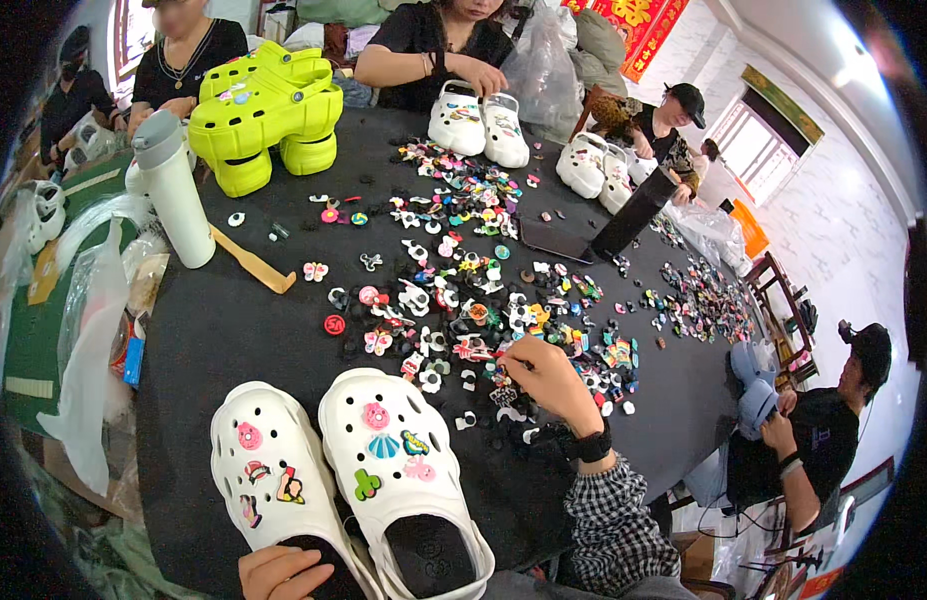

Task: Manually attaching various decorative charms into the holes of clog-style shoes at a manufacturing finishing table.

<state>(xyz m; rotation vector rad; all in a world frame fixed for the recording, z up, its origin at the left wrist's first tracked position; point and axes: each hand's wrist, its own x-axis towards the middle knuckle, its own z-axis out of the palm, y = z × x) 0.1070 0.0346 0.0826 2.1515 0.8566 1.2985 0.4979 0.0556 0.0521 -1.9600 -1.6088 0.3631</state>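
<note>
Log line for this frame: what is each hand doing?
left hand: on heel of left white clog | right hand: fingers in pile of shoe charms, grip unclear | right white clog: beside it, charms fitted

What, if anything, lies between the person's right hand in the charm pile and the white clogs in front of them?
Nothing tall. The right hand rests on the charm pile. Between it and the nearer white clog lie only bare black table and a few loose flat charms. The left hand is at the other clog's heel.
</note>
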